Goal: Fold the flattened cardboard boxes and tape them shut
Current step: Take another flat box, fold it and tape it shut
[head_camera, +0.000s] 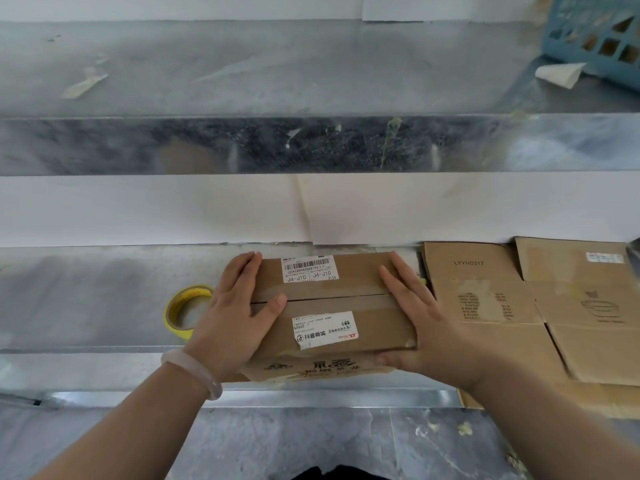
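The grey metal worktop (86,299) is carrying everything, with a raised metal shelf (242,143) running behind it. A blue plastic basket (595,39) is sitting on the shelf at the far right. Flattened cardboard boxes (519,306) are lying spread out on the worktop's right side. Just left of them, the folded box (332,299) is resting at the middle of the worktop, its two top flaps meeting in a seam across the lid.

The left hand (235,313) is pressing the box's left end, fingers lying straight and thumb reaching onto the seam, so its grip is released. The right hand (422,327) is pressing the right end with straight fingers, its thumb at the front face, grip likewise released.

A yellow tape roll (192,291) is lying flat just left of the left hand. A pale bracelet (194,370) is circling the left wrist. Two white labels (308,269) are sticking to the flaps.
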{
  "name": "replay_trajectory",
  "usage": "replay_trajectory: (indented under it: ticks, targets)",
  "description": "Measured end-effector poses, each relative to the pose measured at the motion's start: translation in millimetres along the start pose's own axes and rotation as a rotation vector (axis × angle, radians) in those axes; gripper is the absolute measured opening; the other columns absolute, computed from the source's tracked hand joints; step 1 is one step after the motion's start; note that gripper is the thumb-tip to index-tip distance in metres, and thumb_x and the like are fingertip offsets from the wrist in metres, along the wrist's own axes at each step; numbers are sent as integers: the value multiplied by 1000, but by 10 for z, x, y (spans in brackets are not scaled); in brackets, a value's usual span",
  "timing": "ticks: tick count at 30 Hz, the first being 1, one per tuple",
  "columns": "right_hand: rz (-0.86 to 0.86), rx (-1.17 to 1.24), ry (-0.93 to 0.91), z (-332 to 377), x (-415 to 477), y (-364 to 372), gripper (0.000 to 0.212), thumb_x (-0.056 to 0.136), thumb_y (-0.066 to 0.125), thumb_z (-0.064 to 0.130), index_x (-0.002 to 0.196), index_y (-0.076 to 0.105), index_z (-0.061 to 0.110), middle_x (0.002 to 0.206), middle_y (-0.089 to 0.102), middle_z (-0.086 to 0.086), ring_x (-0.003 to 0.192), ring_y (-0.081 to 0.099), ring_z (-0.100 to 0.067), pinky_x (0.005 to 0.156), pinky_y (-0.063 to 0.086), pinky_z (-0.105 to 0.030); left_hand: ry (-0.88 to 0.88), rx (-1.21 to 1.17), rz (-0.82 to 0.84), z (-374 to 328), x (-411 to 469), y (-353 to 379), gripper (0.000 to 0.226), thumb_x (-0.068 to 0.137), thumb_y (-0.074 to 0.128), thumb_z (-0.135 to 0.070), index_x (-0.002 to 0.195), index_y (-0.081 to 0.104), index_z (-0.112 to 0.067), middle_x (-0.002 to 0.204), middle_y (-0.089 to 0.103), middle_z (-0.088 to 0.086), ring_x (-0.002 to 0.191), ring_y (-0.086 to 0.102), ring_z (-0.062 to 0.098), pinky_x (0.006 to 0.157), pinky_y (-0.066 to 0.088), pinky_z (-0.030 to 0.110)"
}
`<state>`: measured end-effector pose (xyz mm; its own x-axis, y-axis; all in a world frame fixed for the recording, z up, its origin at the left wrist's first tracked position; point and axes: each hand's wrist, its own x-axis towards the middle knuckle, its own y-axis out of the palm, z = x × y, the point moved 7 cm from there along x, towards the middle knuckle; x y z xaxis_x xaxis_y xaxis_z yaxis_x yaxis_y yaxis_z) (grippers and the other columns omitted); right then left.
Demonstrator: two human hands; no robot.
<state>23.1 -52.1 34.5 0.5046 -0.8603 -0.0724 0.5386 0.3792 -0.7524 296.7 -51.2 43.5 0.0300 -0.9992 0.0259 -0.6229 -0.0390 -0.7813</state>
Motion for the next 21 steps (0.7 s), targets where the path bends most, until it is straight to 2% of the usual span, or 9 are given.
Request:
replay_trajectory:
  ticks: [3, 6, 9, 11, 14, 16, 18, 20, 21]
  targets:
    - [55, -22, 40, 6, -10, 2, 123, 58, 56, 91, 149, -17, 51, 152, -30, 32, 147, 13, -6, 111, 39, -44, 10, 4, 6, -6, -5, -3, 71, 91, 49, -52, 152, 21, -27, 149, 11, -28, 137, 26, 6, 111, 27, 28]
    - [162, -148, 96, 44, 14, -70, 130, 55, 51, 96, 149, -23, 45, 145, -39, 36, 149, -1, -8, 119, 24, -46, 2, 94, 0, -51, -4, -29, 71, 92, 44, -54, 152, 20, -26, 153, 12, -21, 140, 23, 10, 114, 24, 30]
    - [125, -220, 200, 137, 79, -133, 119, 58, 25, 103, 151, -19, 42, 149, -34, 34, 142, -13, 3, 120, 10, -38, 59, 273, -23, -140, -37, -40, 69, 96, 28, -58, 154, 16, -23, 160, 9, -13, 147, 5, 10, 118, 6, 27]
    - [28, -310, 205, 242, 155, -91, 102, 73, 8, 90, 154, -17, 31, 157, -29, 20, 142, -24, 1, 122, -1, -36, 113, 361, -19, -188, -70, -18, 65, 97, 15, -57, 154, 12, -26, 161, 3, -12, 148, -6, 10, 119, 0, 27]
    - [-26, -402, 206, 275, 246, 1, 90, 86, 10, 73, 154, -18, 21, 159, -28, 10, 143, -30, -4, 119, -9, -30, 122, 430, 13, -169, -55, 16, 62, 98, 16, -54, 154, 7, -29, 161, -1, -13, 147, -12, 9, 119, -3, 27]
    - [-23, -349, 222, 218, 280, -7, 85, 92, 18, 68, 154, -16, 22, 159, -25, 14, 139, -29, 2, 115, -11, -25, 125, 373, 30, -150, -13, 24, 61, 99, 29, -49, 154, 13, -28, 160, 4, -16, 147, -10, 6, 118, -4, 25]
    - [-39, -204, 241, 162, 275, -35, 78, 98, 30, 58, 156, -11, 26, 158, -21, 23, 136, -23, 10, 113, -8, -22, 92, 116, 18, -124, -3, 3, 56, 99, 41, -41, 151, 22, -30, 152, 9, -28, 143, -6, -6, 119, -2, 24]
    - [-100, 3, 268, 139, 231, -47, 72, 101, 38, 47, 156, -6, 34, 157, -15, 29, 140, -8, 10, 113, 1, -22, 38, -176, -73, -60, -45, -46, 58, 98, 51, -30, 149, 24, -38, 148, 10, -35, 137, 1, -18, 119, 7, 22]
    - [-158, 125, 299, 116, 196, -51, 71, 101, 41, 43, 156, -4, 37, 159, -9, 28, 142, 2, 5, 112, 7, -22, -10, -232, -134, -20, -82, -73, 65, 96, 55, -30, 149, 19, -42, 150, 10, -34, 136, 5, -18, 117, 11, 20]
